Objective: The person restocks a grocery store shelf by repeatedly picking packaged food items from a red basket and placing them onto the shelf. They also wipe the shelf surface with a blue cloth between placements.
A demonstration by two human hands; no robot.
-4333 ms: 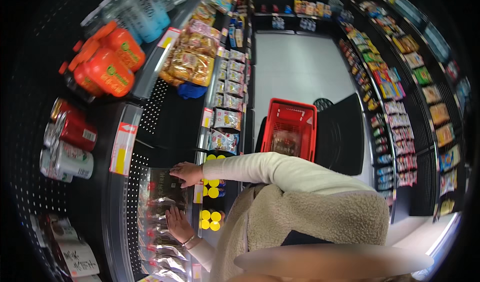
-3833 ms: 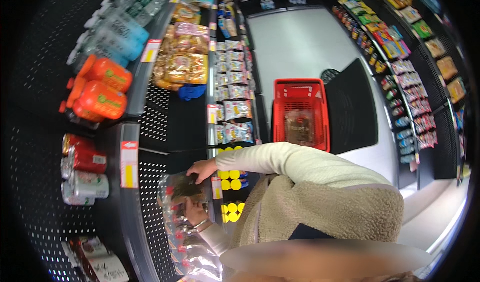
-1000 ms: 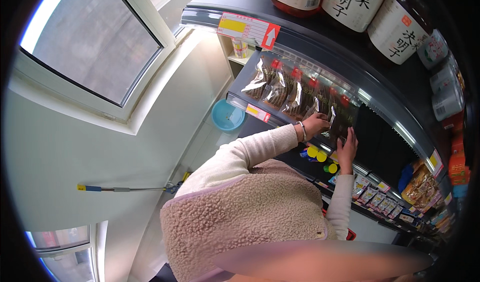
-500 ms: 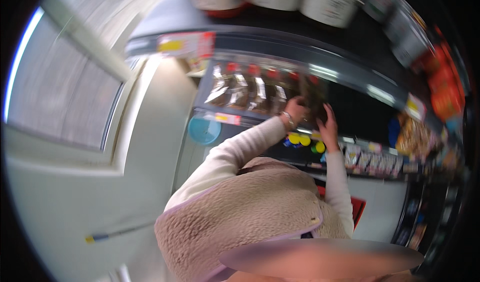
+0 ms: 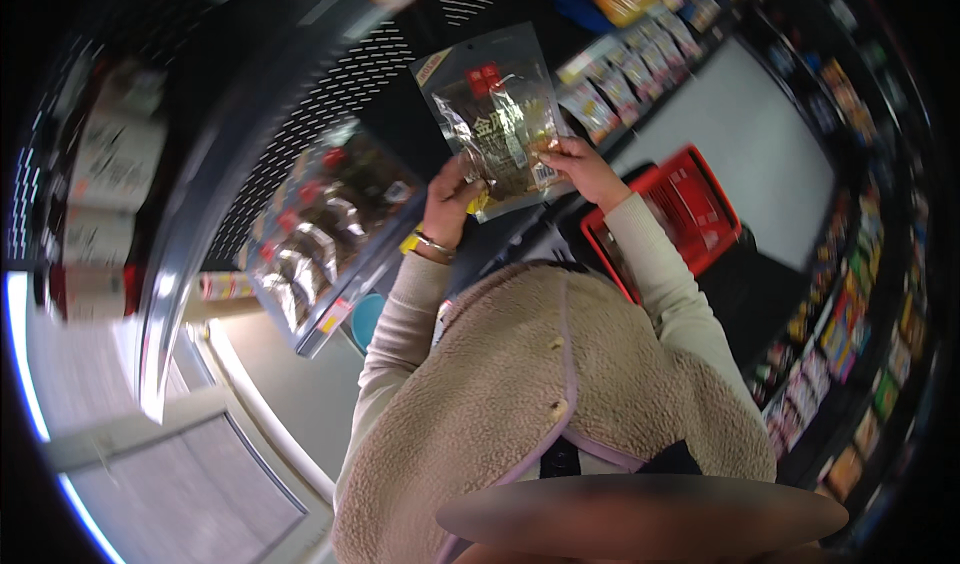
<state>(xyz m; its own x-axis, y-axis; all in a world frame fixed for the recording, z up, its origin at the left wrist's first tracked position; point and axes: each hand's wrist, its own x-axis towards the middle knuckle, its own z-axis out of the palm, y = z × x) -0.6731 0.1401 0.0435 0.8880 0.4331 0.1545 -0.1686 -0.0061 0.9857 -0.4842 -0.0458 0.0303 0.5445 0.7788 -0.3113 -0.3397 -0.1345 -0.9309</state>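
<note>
A clear, dark-backed food pouch (image 5: 500,114) with a red patch is held up in front of me, its lower part between both hands. My left hand (image 5: 450,204) grips the lower left corner, thumb over the front. At the lower right edge, my right hand (image 5: 585,169) pinches the pouch between thumb and fingers. Just left of my left hand, a row of similar shiny pouches (image 5: 320,234) with red tops stands in a clear-fronted shelf tray. What is inside the pouches cannot be made out exactly.
A red shopping basket (image 5: 690,209) lies beyond my right forearm. Perforated black shelving (image 5: 330,94) rises at the left, with jars with white labels (image 5: 110,179). Small hanging packets (image 5: 640,69) line the far shelf. Packed shelves (image 5: 850,334) run along the right. A blue round container (image 5: 367,319) sits below the tray.
My hands have come away from the shelf row with one pouch, now held up between them. The view has turned right, bringing the red basket and the right-hand shelves into sight.
</note>
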